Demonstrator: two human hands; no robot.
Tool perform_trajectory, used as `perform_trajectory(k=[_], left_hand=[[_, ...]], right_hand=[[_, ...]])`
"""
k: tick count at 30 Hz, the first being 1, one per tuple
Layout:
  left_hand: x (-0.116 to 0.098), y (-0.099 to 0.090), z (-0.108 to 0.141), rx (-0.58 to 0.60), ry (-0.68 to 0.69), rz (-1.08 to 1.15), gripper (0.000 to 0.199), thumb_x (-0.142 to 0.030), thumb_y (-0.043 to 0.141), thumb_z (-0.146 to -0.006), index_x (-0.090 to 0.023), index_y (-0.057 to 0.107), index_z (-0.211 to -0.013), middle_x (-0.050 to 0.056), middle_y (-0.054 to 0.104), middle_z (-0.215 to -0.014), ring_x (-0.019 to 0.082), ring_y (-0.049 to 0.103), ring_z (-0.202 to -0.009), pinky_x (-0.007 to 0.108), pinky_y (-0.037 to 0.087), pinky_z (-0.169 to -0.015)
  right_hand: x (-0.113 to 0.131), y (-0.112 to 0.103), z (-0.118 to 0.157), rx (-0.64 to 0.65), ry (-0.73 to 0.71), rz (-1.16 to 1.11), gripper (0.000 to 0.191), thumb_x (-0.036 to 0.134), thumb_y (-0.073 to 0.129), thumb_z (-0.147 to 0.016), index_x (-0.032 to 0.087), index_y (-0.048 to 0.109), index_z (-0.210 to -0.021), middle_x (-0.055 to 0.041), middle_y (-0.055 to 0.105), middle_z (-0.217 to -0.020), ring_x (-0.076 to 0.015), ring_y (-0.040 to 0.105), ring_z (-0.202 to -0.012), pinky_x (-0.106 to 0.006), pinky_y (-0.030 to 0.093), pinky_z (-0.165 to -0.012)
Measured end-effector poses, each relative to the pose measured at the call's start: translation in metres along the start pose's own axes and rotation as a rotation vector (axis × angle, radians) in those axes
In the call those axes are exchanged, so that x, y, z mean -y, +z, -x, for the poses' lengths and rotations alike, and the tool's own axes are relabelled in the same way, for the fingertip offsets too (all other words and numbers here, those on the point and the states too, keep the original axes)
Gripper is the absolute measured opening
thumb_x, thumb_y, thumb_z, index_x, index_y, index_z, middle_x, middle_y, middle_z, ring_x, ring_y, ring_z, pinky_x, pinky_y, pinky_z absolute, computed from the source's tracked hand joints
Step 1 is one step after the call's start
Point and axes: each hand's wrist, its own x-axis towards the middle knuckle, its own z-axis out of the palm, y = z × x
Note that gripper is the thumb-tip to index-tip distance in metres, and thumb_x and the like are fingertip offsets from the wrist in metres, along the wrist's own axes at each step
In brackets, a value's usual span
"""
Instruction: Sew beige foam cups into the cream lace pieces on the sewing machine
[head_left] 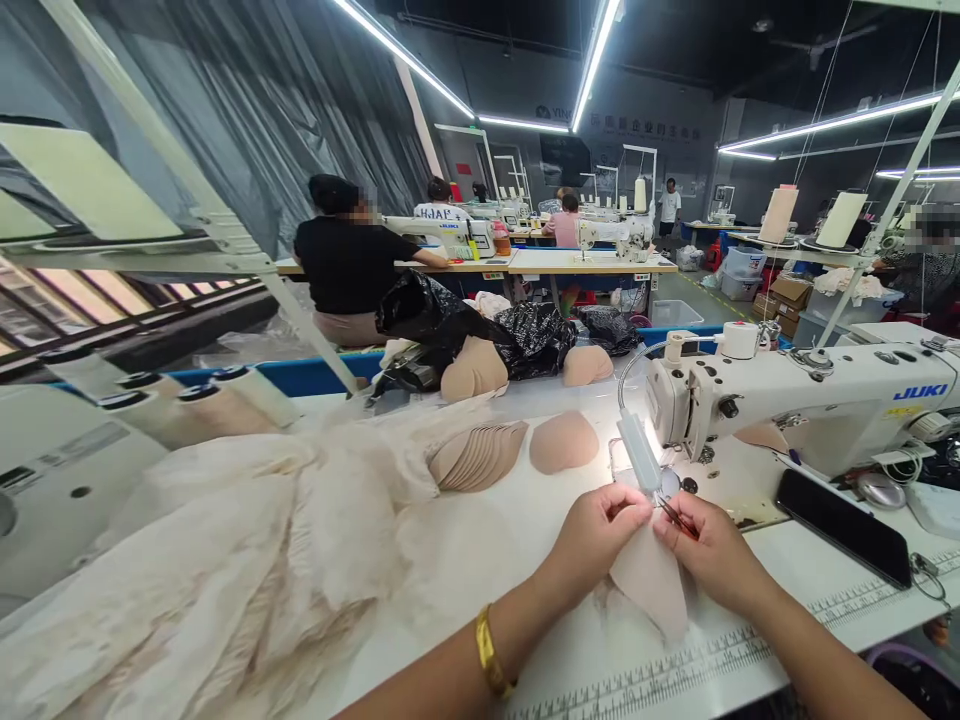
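Observation:
Just in front of the white sewing machine [795,390], my left hand [604,525] pinches the upper edge of a beige fabric piece [649,585], fingers closed. Opposite it, my right hand [705,545] is closed on a small pair of snips [677,518] with a red part, whose tip lies by the fabric's top. The fabric hangs down over the white table [570,655]. A lit lamp [639,452] on a bent metal neck stands right above my fingertips. Beyond my left hand lie a single beige cup [564,442] and a fanned stack of beige cups [478,456].
White sheer fabric [247,540] is heaped across the left. A black phone [844,527] lies at the right. Thread cones [240,395] stand at the left. Black plastic bags [465,325] and more cups [474,370] lie at the back. A person in black [352,255] sits beyond.

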Motion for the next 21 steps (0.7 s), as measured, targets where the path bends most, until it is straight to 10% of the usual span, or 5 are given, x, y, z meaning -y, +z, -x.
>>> perform_trajectory(k=[21], left_hand=[[-0.0001,-0.0014,0.0001,0.090,0.046,-0.093,0.024,-0.041,0.068,-0.073,-0.018,0.072,-0.080,0.003,0.069,-0.082,0.023,0.060,-0.082,0.031,0.044,-0.072]], right_hand=[[-0.0097,0.0001,-0.0007,-0.065,-0.057,0.025,0.043,0.061,0.058,-0.093,0.023,0.045,-0.076,0.0065,0.038,-0.067,-0.0143,0.036,-0.065,-0.026,0.029,-0.058]])
